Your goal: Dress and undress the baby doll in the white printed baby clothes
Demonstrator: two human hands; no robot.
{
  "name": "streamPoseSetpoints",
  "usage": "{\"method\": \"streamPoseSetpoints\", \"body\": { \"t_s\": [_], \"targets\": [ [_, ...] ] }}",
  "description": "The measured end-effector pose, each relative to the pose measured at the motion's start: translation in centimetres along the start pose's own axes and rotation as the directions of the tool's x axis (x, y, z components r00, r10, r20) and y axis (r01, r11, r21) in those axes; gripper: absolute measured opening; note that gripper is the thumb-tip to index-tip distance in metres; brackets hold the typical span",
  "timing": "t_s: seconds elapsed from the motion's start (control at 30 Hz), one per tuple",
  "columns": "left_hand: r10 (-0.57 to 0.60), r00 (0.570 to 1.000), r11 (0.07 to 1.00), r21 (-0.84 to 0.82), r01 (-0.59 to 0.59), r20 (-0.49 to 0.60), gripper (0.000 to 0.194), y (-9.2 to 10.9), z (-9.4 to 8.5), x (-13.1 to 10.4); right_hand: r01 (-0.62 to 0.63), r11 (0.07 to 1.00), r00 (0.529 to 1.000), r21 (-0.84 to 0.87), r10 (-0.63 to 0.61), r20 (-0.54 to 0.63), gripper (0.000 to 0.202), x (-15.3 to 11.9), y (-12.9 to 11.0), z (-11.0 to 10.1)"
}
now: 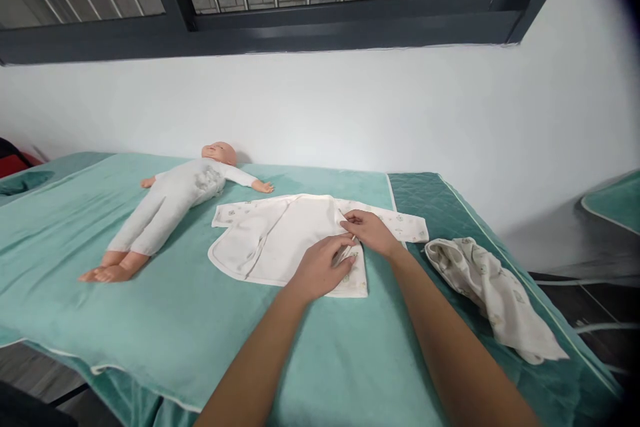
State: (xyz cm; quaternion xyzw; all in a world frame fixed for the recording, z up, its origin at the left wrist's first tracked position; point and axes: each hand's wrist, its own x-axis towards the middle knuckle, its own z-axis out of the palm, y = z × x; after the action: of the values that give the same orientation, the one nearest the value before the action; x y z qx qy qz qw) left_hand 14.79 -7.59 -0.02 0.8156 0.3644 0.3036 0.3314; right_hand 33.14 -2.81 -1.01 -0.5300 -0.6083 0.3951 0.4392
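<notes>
A white baby shirt (pixel 295 237) lies spread flat on the bed, its front parted and its patterned sleeves stretched out to both sides. My left hand (pixel 325 267) rests over the shirt's right part, its fingers closed on a fold by the front edge. Just above and to the right, my right hand (pixel 370 230) pinches the same edge near the right sleeve. A thin strip of cloth, perhaps a tie, shows between my fingers; its ends are hidden. Left of the shirt, a baby doll (pixel 173 197) in a white suit lies on its back, arms out and feet bare.
A crumpled patterned white garment (pixel 500 300) lies on the darker green quilted cover (pixel 420 190) at the right. A light green blanket (pixel 150 320) spreads under the doll and shirt. Behind the bed stand a white wall (pixel 320 107) and a barred window with a dark frame (pixel 340 30).
</notes>
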Motion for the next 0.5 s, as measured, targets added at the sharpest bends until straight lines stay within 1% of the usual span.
{"method": "streamPoseSetpoints", "body": {
  "t_s": [0.1,0.17,0.23,0.3,0.33,0.4,0.47,0.5],
  "targets": [
    [0.040,0.999,0.999,-0.021,-0.041,-0.022,0.026,0.0,-0.1,-0.2,-0.004,0.998,0.994,0.062,0.011,-0.105,0.023,0.4,1.0,0.0],
    [0.053,0.996,0.998,0.018,-0.052,-0.076,0.027,0.1,0.0,-0.6,-0.013,0.995,0.983,0.100,0.031,-0.181,0.028,0.6,1.6,-0.3],
    [0.042,0.989,0.994,0.106,-0.027,-0.143,0.034,0.4,0.4,-1.3,-0.024,0.989,0.967,0.147,0.060,-0.249,0.032,0.8,2.0,-0.7],
    [0.007,0.982,0.976,0.213,0.034,-0.189,0.042,0.8,0.9,-2.3,-0.033,0.981,0.951,0.190,0.089,-0.295,0.037,0.8,2.2,-1.0],
    [-0.012,0.980,0.962,0.266,0.066,-0.200,0.042,0.9,1.2,-2.8,-0.037,0.977,0.947,0.209,0.102,-0.306,0.039,0.8,2.1,-1.2],
    [-0.035,0.980,0.927,0.360,0.104,-0.195,0.029,1.2,1.6,-3.5,-0.033,0.975,0.956,0.221,0.095,-0.278,0.045,0.6,1.9,-1.4],
    [-0.025,0.984,0.907,0.410,0.098,-0.179,0.012,1.4,1.8,-3.8,-0.002,0.987,0.980,0.160,0.033,-0.194,0.050,0.4,1.5,-1.4],
    [-0.013,0.984,0.908,0.410,0.086,-0.178,0.008,1.5,1.9,-3.9,0.018,0.994,0.988,0.112,0.000,-0.152,0.052,0.3,1.4,-1.3]
  ]
}}
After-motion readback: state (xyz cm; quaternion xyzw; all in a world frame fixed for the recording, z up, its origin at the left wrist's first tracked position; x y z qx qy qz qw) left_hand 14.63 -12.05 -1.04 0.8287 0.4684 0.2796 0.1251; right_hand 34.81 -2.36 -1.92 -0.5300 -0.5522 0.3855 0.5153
